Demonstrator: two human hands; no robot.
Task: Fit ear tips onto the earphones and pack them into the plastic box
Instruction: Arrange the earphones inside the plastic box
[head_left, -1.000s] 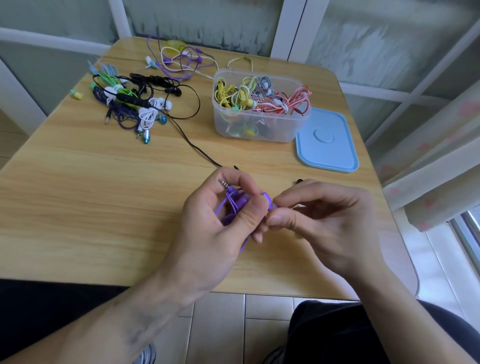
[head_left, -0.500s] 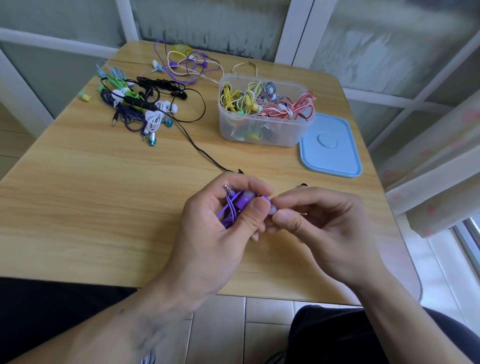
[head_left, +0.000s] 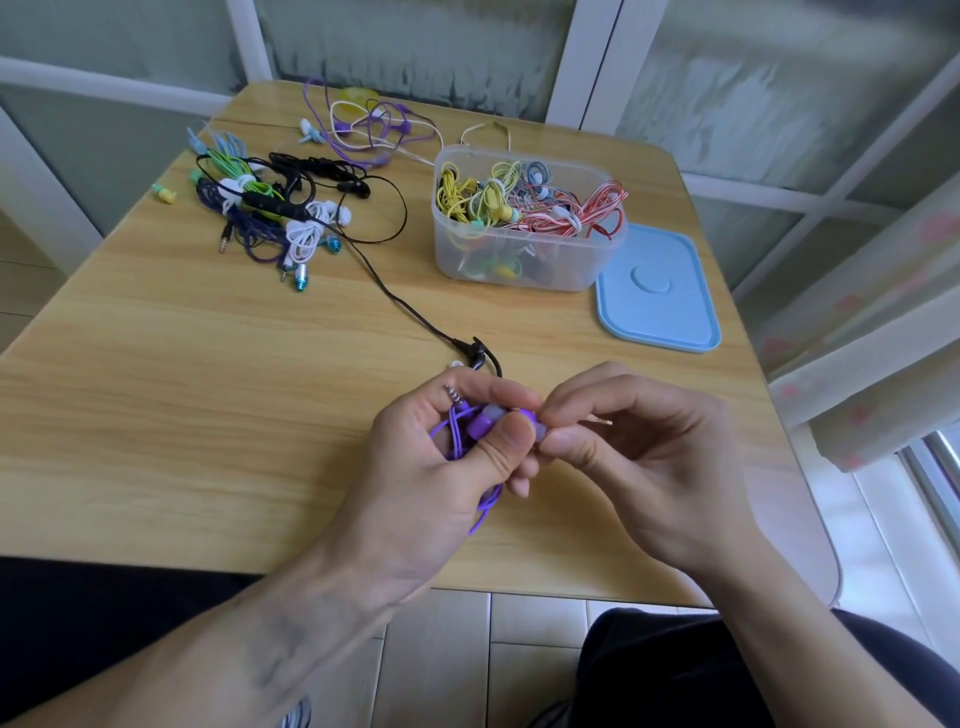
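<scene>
Wooden table: hands pinch purple earphones (bundled).

My left hand grips the coiled purple earphones, thumb pressing an earbud, the plug poking up by my forefinger. My right hand pinches the small ear tip at that bud. Beyond my hands stands the plastic box, full of bundled cords; its blue lid lies flat just right of it, loose earphones heaped well to its left.
</scene>
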